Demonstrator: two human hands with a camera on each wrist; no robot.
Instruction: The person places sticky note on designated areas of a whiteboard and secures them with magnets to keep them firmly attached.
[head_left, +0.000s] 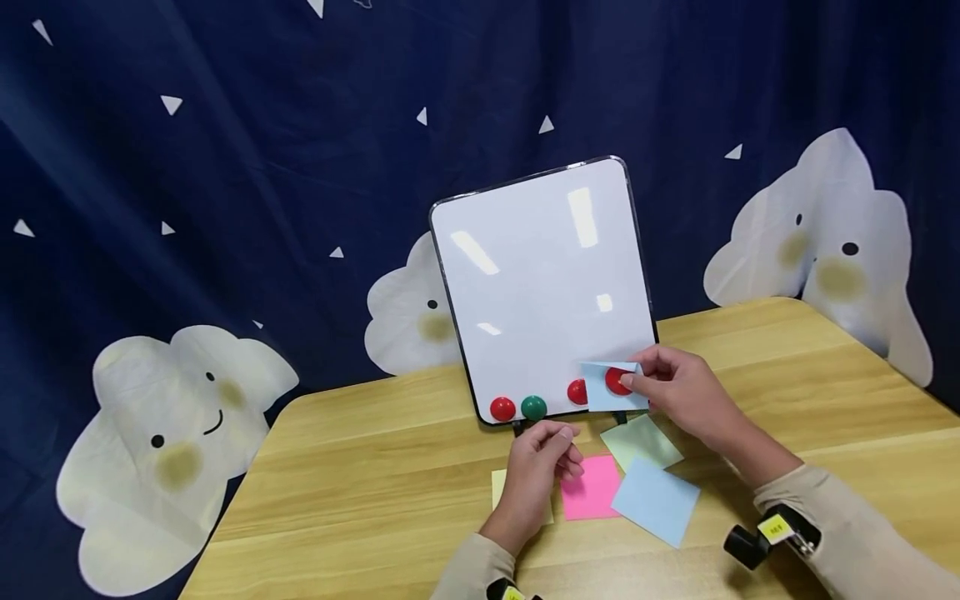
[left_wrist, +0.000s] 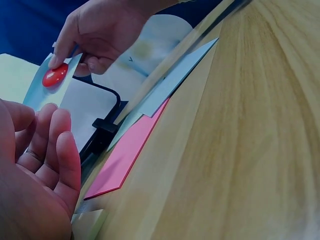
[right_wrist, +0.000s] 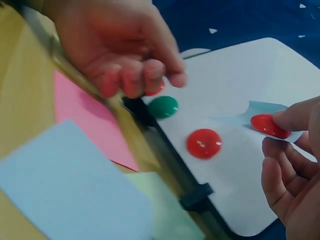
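My right hand (head_left: 686, 392) pinches a light blue sticky note (head_left: 600, 396) together with a round red magnet (head_left: 617, 381), the thumb on the magnet and fingers behind the paper. The note's top edge curls over, and the note overlaps the lower right of the whiteboard (head_left: 547, 283). Another red magnet (right_wrist: 204, 143) sits on the board beside it, partly covered by the note in the head view. My left hand (head_left: 536, 471) holds nothing, its fingers loosely bent, in front of the board's lower edge. Above it, a red magnet (head_left: 502, 408) and a green magnet (head_left: 534, 407) stick to the board.
On the wooden table (head_left: 360, 475) lie a pink note pad (head_left: 588, 492), a pale green one (head_left: 643, 443), a blue one (head_left: 660, 500) and a yellow one (head_left: 498, 483) partly behind the left hand. Black clips (right_wrist: 196, 196) support the board. A dark blue curtain (head_left: 300, 167) hangs behind.
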